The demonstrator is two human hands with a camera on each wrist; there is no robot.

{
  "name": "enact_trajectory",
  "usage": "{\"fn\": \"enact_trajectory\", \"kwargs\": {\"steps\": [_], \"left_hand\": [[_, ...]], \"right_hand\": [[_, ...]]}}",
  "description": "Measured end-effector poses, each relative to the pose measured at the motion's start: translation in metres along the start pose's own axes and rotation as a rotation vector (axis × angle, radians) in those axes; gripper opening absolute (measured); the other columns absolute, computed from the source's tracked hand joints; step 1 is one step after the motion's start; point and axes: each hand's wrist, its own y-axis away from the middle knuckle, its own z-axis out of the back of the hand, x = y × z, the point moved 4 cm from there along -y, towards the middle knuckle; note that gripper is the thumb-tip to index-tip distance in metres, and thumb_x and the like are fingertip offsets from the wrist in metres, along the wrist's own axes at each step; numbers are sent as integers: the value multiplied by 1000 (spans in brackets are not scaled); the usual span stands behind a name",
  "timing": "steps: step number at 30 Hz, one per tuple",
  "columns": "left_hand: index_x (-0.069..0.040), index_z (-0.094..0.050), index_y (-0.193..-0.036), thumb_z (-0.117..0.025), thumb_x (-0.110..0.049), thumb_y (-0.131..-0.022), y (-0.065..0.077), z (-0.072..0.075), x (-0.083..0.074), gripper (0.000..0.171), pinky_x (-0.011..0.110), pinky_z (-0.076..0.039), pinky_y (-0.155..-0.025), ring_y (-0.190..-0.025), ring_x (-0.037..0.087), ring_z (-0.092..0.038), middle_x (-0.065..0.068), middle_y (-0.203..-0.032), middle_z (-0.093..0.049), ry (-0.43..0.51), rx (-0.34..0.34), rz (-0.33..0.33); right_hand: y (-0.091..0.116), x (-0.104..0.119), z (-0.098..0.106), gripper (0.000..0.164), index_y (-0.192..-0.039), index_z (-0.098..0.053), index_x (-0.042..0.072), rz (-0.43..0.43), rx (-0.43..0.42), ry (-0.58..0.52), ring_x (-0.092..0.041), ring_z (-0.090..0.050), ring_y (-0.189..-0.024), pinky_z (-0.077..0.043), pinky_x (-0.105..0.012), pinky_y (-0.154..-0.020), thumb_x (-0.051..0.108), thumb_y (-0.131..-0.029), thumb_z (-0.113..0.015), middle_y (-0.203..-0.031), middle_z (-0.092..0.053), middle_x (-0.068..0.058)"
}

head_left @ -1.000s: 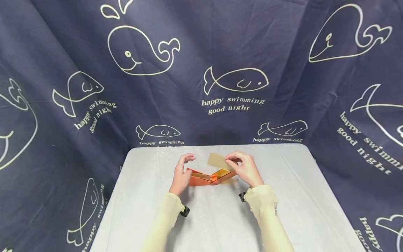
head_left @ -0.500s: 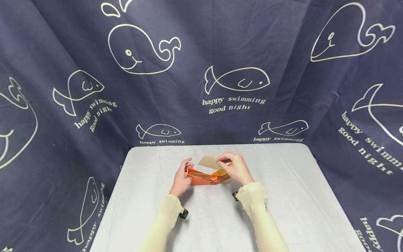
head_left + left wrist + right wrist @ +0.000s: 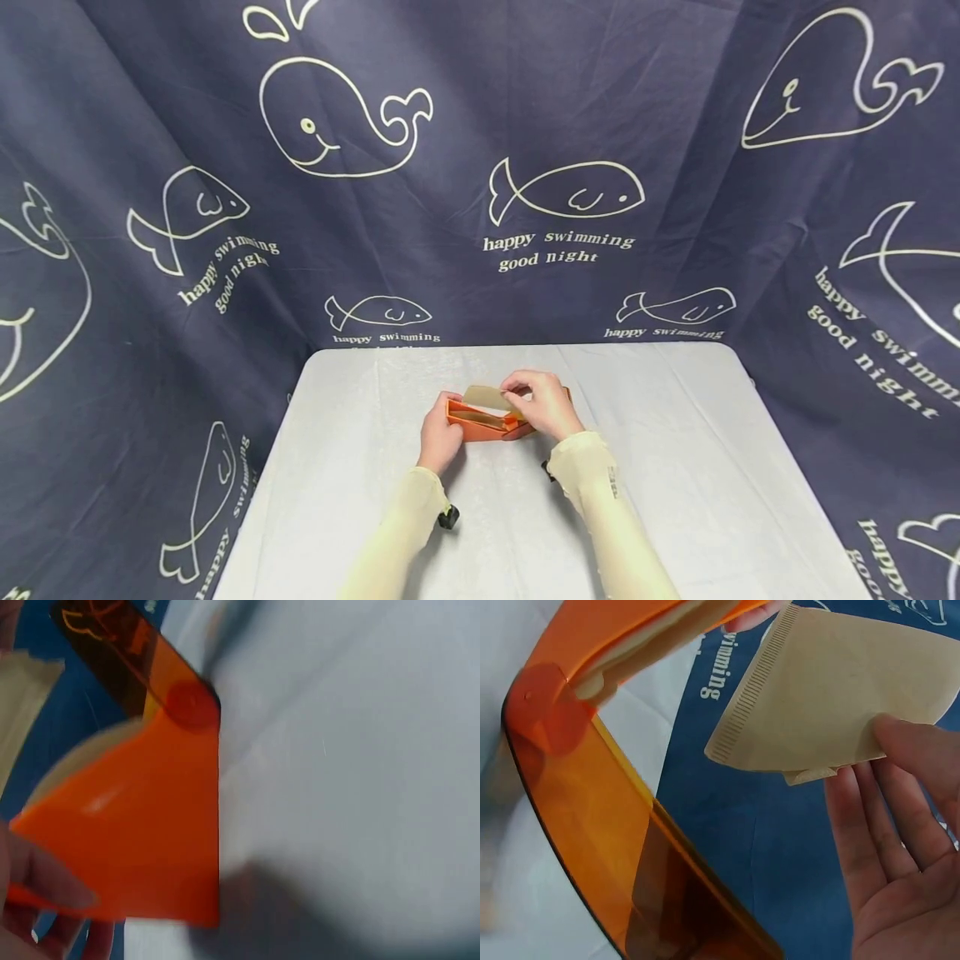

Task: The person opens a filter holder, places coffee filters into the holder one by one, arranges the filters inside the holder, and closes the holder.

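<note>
An orange plastic coffee filter holder [image 3: 480, 432] stands on the table, its translucent amber lid [image 3: 592, 817] swung out on a round hinge. My left hand [image 3: 438, 435] grips the holder's left end, thumb on the near wall and fingers behind. Brown paper filters [image 3: 656, 645] are inside the orange body. Between thumb and fingers, my right hand [image 3: 546, 406] pinches a tan paper coffee filter [image 3: 817, 705] by its edge. That filter, with a crimped seam along one side, is held just above and behind the open holder.
A white cloth covers the table [image 3: 675, 500]. Dark blue curtains [image 3: 555, 108] with whale and fish prints hang behind and on both sides. Each sleeve carries a small black wrist camera [image 3: 448, 517].
My right hand has carried the paper filter left and slightly down toward the holder. The left hand's raised fingers have closed around the holder's left end.
</note>
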Motion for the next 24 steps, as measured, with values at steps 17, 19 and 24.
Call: {"fn": "enact_trajectory", "kwargs": {"steps": [17, 19, 24], "left_hand": [[-12, -52, -87, -52, 7, -74, 0, -6, -3, 22, 38, -40, -61, -65, 24, -49, 5, -70, -57, -72, -163, 23], [-12, -50, -86, -52, 7, -75, 0, -7, -3, 21, 37, -39, -61, -65, 24, -47, 4, -69, -54, -70, -161, 24], [-12, -49, -86, -51, 8, -76, 2, -6, -2, 22, 36, -39, -64, -67, 23, -47, 2, -70, -52, -57, -147, 42]], "right_hand": [[-3, -7, -29, 11, -90, -78, 18, -19, 61, 64, -11, -70, -81, -58, -33, -79, 8, -90, -77, -86, -76, 5], [-2, -8, -31, 12, -89, -78, 19, -25, 59, 74, -11, -70, -80, -58, -33, -78, 7, -89, -78, -85, -76, 6], [-1, -12, -39, 12, -88, -78, 20, -27, 54, 105, -11, -70, -79, -58, -34, -78, 8, -89, -79, -85, -76, 7]]}}
